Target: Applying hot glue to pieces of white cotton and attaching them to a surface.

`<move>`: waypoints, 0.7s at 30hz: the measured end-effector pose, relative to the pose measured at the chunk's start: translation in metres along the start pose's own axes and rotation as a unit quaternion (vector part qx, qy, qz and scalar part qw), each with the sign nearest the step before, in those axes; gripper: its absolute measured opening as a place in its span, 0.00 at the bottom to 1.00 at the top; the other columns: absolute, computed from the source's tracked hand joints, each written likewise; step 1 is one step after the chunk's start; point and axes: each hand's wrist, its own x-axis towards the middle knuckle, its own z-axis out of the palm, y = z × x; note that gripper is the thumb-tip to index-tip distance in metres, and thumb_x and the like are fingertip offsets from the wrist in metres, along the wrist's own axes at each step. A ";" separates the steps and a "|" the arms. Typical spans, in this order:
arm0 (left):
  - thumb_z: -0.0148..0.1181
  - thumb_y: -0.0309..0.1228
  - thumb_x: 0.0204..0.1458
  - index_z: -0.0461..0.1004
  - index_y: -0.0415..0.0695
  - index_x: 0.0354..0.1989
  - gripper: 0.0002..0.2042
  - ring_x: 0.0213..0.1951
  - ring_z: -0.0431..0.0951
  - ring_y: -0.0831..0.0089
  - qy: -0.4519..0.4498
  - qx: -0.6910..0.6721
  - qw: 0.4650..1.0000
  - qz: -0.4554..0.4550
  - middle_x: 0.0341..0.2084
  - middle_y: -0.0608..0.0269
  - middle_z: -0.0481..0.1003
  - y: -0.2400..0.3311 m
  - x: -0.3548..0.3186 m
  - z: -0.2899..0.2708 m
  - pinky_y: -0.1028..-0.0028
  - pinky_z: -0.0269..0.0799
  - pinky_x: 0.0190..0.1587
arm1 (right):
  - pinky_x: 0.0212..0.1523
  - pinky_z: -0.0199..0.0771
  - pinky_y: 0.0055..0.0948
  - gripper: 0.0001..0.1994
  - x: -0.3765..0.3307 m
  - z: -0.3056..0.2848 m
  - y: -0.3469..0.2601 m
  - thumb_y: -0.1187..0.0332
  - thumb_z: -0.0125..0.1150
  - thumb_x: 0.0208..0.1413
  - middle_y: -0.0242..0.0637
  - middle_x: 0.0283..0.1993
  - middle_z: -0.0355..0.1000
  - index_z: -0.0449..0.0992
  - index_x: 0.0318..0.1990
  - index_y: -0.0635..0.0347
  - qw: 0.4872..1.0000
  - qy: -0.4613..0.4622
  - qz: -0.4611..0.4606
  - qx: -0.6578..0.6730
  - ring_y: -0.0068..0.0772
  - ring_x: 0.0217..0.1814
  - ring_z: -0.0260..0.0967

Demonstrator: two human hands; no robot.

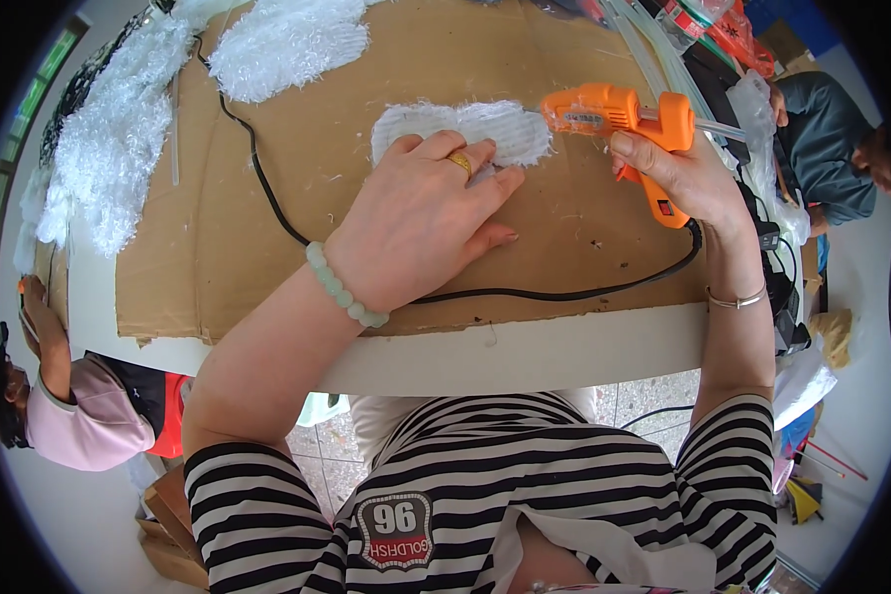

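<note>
My right hand (698,178) is wrapped round the handle of an orange hot glue gun (598,107), a clear glue stick (720,129) poking out of its back end. The gun's nozzle points left and reaches the right end of a white, fuzzy-edged strip of ribbed fabric (520,132). That strip lies flat on a brown cardboard sheet (564,238). Over its near edge rests my left hand (416,218), fingers spread and partly covering the strip. A ring and a pale green bead bracelet are on the left hand and wrist. Under the left palm, the surface is hidden.
A black cord (564,295) runs from the gun across the cardboard and under my left wrist. Shaggy white pieces (109,148) lie at the far left. Clear glue sticks (642,45) and plastic bags are at the far right. One person (94,411) sits left, another (832,148) right.
</note>
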 end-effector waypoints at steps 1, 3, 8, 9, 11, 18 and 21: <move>0.65 0.39 0.40 0.73 0.44 0.41 0.19 0.41 0.71 0.66 0.004 -0.001 1.000 0.003 0.40 0.59 0.74 0.000 0.000 0.001 0.65 0.67 0.42 | 0.38 0.67 0.24 0.21 0.001 0.000 0.000 0.51 0.61 0.53 0.31 0.28 0.70 0.73 0.36 0.63 1.000 -0.001 0.001 0.001 0.23 0.33 0.67; 0.65 0.39 0.40 0.73 0.44 0.41 0.19 0.41 0.71 0.65 0.004 -0.003 1.000 0.002 0.40 0.59 0.74 0.000 0.000 0.001 0.65 0.67 0.42 | 0.37 0.67 0.23 0.19 0.002 0.001 0.000 0.54 0.61 0.54 0.31 0.28 0.70 0.73 0.39 0.64 1.000 0.002 0.005 0.019 0.22 0.33 0.67; 0.65 0.38 0.40 0.74 0.44 0.40 0.19 0.41 0.71 0.65 0.003 -0.002 1.000 -0.001 0.40 0.59 0.74 0.000 0.000 0.001 0.65 0.67 0.43 | 0.32 0.66 0.21 0.17 0.003 0.003 0.003 0.56 0.61 0.54 0.29 0.26 0.69 0.74 0.38 0.63 1.000 0.010 -0.009 0.012 0.20 0.30 0.65; 0.65 0.39 0.40 0.74 0.44 0.40 0.19 0.41 0.71 0.65 0.001 -0.004 1.000 -0.002 0.40 0.59 0.75 0.000 0.000 0.001 0.65 0.67 0.43 | 0.29 0.65 0.20 0.15 0.004 0.005 0.004 0.57 0.62 0.53 0.27 0.24 0.68 0.75 0.35 0.62 0.999 0.022 -0.022 0.011 0.18 0.27 0.65; 0.65 0.39 0.40 0.74 0.44 0.40 0.19 0.41 0.71 0.65 -0.003 -0.006 1.000 -0.003 0.40 0.58 0.75 0.001 0.000 0.001 0.65 0.67 0.43 | 0.28 0.65 0.20 0.15 0.004 0.007 0.002 0.57 0.62 0.53 0.27 0.24 0.68 0.75 0.35 0.62 0.999 0.029 -0.019 0.011 0.18 0.27 0.64; 0.66 0.37 0.37 0.72 0.45 0.44 0.23 0.43 0.70 0.59 -0.029 -0.013 0.999 -0.014 0.45 0.54 0.74 0.002 0.001 -0.005 0.64 0.68 0.45 | 0.33 0.66 0.22 0.15 0.007 0.003 0.002 0.58 0.60 0.55 0.28 0.28 0.69 0.73 0.39 0.63 0.998 -0.005 0.046 -0.032 0.19 0.30 0.64; 0.66 0.38 0.38 0.73 0.45 0.42 0.21 0.42 0.70 0.62 -0.015 -0.005 1.000 -0.010 0.43 0.56 0.74 0.000 0.000 -0.001 0.65 0.67 0.44 | 0.33 0.67 0.21 0.16 0.007 0.003 0.005 0.58 0.60 0.55 0.28 0.28 0.69 0.73 0.39 0.63 0.999 0.003 0.023 -0.028 0.19 0.29 0.64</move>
